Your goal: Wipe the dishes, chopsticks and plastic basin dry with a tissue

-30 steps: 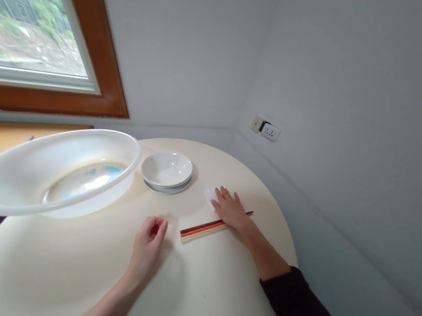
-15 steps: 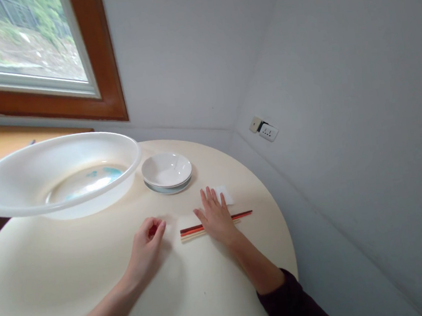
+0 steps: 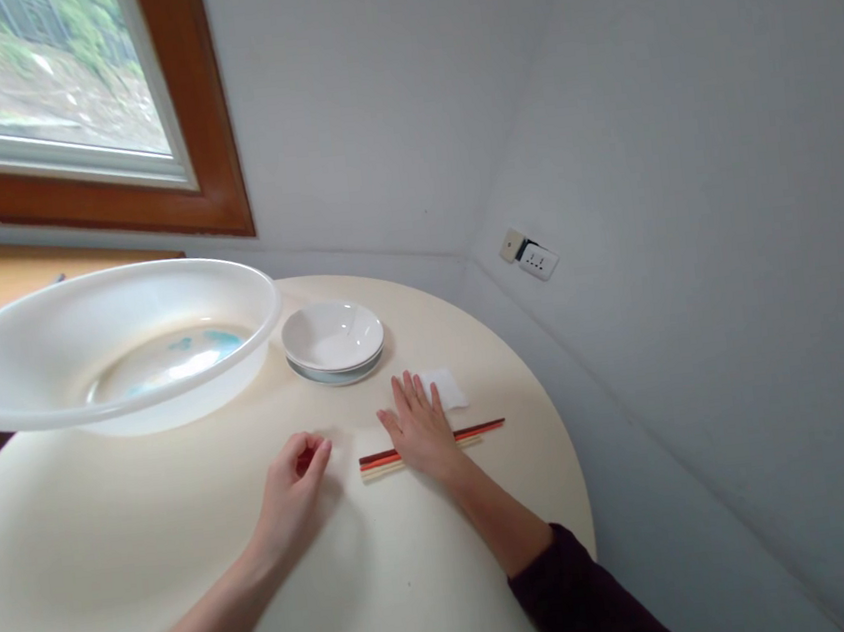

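Note:
My right hand lies palm down with its fingers spread across several chopsticks, in dark brown, orange and pale cream. Their middle parts are hidden under it. Just beyond the fingers, partly covered by them, is a small white sheet, perhaps a tissue. My left hand rests on the table to the left of the chopsticks, fingers curled and thumb against the fingertips. Only reddish shadow shows in its hollow.
A stack of white dishes stands behind my hands. To its left is a large translucent plastic basin. The round cream table curves away at the right near the wall, which carries a socket.
My right hand has slid slightly left over the chopsticks, uncovering more of the white sheet. My left hand stays in place. The view has shifted a little.

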The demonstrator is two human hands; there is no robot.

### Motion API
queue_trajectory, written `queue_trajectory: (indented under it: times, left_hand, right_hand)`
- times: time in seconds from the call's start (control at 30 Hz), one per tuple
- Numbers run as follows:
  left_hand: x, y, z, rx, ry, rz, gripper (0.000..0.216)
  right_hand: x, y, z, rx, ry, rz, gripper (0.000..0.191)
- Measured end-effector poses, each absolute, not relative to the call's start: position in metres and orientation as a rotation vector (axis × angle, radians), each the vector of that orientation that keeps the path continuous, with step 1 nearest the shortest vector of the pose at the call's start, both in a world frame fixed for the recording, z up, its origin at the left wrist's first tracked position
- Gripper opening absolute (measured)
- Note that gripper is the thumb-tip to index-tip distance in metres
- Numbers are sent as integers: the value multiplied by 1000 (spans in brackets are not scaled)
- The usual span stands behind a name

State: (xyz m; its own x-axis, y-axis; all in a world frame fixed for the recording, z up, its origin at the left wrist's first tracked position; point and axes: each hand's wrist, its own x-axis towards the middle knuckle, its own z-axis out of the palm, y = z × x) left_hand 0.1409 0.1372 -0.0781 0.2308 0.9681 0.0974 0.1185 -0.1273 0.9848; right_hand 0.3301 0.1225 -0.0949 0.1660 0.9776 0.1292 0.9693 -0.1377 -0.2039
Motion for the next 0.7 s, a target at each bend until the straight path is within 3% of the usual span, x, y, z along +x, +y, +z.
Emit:
queue_trajectory:
  times: [0.7]
  left_hand:
    - [138, 140, -81, 1500, 1114, 1023, 27]
  right_hand:
    - [358, 113, -94, -2266, -1913, -110, 61]
